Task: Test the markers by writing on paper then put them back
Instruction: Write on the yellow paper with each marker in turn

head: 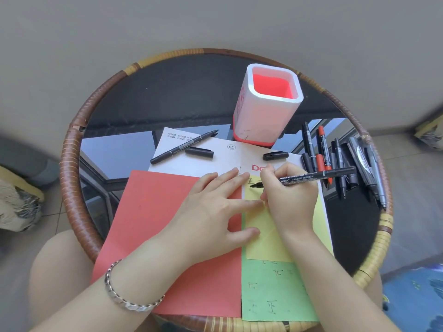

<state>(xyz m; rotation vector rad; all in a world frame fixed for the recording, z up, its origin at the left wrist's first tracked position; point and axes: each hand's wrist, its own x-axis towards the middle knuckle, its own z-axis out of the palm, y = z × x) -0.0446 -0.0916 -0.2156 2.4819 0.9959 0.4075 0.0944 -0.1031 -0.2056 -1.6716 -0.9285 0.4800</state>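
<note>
My right hand (288, 195) grips a black marker (318, 175) with its uncapped tip down on the yellow paper (266, 240), next to a written character. My left hand (215, 207) lies flat, fingers spread, across the red paper (167, 224) and the yellow sheet's edge. A green paper (275, 293) with several written marks lies below the yellow one. A second uncapped black marker (184, 146) rests on the white sheet (223, 161), with two loose black caps (199, 152) (275, 155) nearby. The white and red pen holder (268, 104) stands empty at the back.
A pile of several markers (340, 159), mostly black and one red, lies to the right on the glass top. The round table has a woven rattan rim (72, 164). My knees sit under its near edge. A blue patterned mat (412, 295) is at lower right.
</note>
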